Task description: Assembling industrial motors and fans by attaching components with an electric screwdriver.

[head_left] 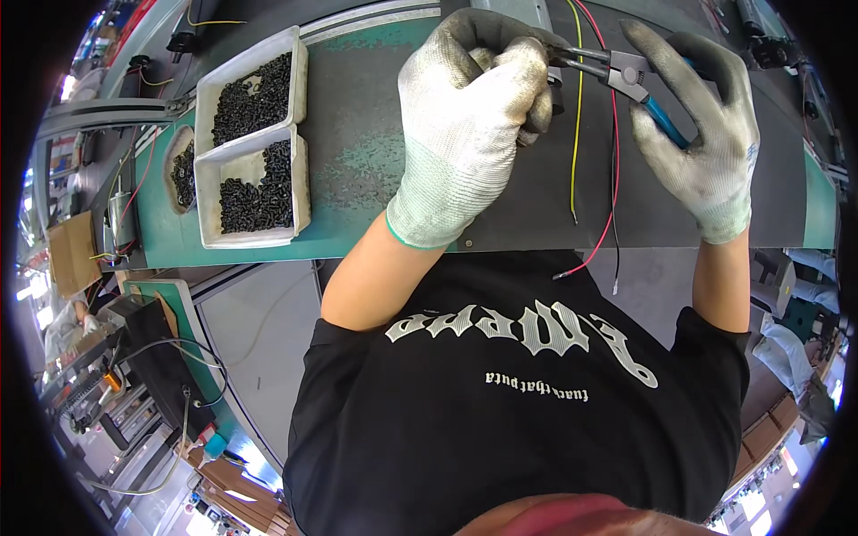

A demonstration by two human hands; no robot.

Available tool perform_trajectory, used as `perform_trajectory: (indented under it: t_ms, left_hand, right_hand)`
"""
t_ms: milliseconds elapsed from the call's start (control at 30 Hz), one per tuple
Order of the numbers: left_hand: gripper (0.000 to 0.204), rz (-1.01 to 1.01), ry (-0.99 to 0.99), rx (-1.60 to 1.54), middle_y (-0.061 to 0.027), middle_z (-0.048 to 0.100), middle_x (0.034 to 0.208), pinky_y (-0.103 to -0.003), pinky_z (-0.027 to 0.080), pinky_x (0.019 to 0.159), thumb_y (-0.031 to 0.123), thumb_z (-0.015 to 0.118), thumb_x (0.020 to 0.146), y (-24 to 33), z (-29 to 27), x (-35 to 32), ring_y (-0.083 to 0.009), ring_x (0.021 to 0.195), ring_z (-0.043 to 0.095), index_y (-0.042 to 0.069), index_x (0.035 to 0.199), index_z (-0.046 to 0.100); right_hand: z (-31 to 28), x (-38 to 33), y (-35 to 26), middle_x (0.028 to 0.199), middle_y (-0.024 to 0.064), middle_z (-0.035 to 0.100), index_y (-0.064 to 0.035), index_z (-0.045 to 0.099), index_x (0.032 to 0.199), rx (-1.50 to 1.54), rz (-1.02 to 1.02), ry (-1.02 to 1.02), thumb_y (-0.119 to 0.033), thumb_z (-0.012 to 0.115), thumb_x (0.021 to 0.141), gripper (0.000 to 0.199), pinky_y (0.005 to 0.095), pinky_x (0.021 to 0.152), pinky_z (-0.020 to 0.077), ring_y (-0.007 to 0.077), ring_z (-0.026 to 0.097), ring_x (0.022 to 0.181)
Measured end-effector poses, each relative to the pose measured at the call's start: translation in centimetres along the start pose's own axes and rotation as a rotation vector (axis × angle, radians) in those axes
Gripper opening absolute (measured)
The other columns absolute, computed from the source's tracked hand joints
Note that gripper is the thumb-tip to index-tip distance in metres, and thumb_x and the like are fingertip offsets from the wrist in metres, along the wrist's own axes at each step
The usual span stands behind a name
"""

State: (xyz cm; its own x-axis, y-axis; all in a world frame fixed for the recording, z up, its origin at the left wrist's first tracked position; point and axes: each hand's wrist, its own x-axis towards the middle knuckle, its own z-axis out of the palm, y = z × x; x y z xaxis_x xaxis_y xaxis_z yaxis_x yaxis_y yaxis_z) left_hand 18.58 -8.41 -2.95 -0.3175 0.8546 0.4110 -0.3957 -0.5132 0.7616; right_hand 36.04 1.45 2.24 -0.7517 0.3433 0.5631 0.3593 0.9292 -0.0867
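My right hand point(710, 129), in a worn white glove with dark fingers, grips blue-handled pliers point(630, 73). The pliers' long jaws point left and reach the fingers of my left hand point(478, 116). That hand, gloved alike, is closed; what it holds is hidden behind its fingers. Behind and beside it a grey metal cylindrical body point(523, 11) shows in part. A yellow wire point(576, 134) and a red wire point(615, 161) run down between my hands, with a black wire point(617, 250) hanging past the table's front edge.
Two white bins point(301, 179) full of small black parts stand on the left of the green and black worktable point(357, 237). A smaller dish point(170, 179) of similar parts sits beside them. Motor-like cylinders with wires point(183, 40) lie at the far left; another point(770, 49) is far right.
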Motion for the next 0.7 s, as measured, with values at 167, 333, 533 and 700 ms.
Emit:
perform_trajectory:
  t_ms: [167,333,533,700]
  left_hand:
    - [0.024,-0.326,0.261,0.519,-0.0067,0.061,0.076,-0.022,0.045,0.054,0.014,0.063,0.089,1.7,0.3,2.6,-0.0102,0.059,0.055,-0.003,0.103,0.055]
    - [0.056,-0.176,0.273,1.366,-0.0320,0.061,0.102,-0.047,0.047,0.088,0.045,0.053,0.089,-2.9,-7.2,10.3,-0.0438,0.099,0.059,-0.009,0.107,0.055]
    - [0.073,-0.472,0.264,1.241,-0.0344,0.058,0.114,-0.044,0.043,0.098,0.058,0.049,0.087,-6.4,-7.8,11.8,-0.0426,0.112,0.056,-0.010,0.109,0.058]
    - [0.080,-0.370,0.401,1.280,-0.0301,0.063,0.107,-0.043,0.047,0.090,0.062,0.063,0.078,-4.8,-5.4,11.5,-0.0406,0.103,0.061,-0.012,0.108,0.059]
  right_hand:
    - [2.4,0.5,2.4,0.100,0.0123,0.062,-0.0051,0.065,0.114,0.025,0.027,0.061,-0.005,0.067,0.069,0.044,0.0344,0.084,0.0509,0.0257,0.062,0.092]
    - [9.8,1.9,11.2,0.080,0.0048,0.063,-0.0049,0.062,0.098,1.209,0.750,-0.115,-0.020,0.059,0.082,0.022,0.0271,0.061,0.0489,0.0138,0.060,0.066]
    - [17.9,-1.2,13.4,0.086,0.0136,0.067,-0.0024,0.061,0.104,2.312,0.975,-0.249,-0.016,0.054,0.079,0.030,0.0331,0.063,0.0528,0.0254,0.063,0.069]
    - [13.6,-0.1,8.3,0.098,0.0136,0.064,-0.0056,0.056,0.112,2.241,0.797,-0.061,-0.020,0.057,0.078,0.037,0.0415,0.078,0.0524,0.0305,0.066,0.082]
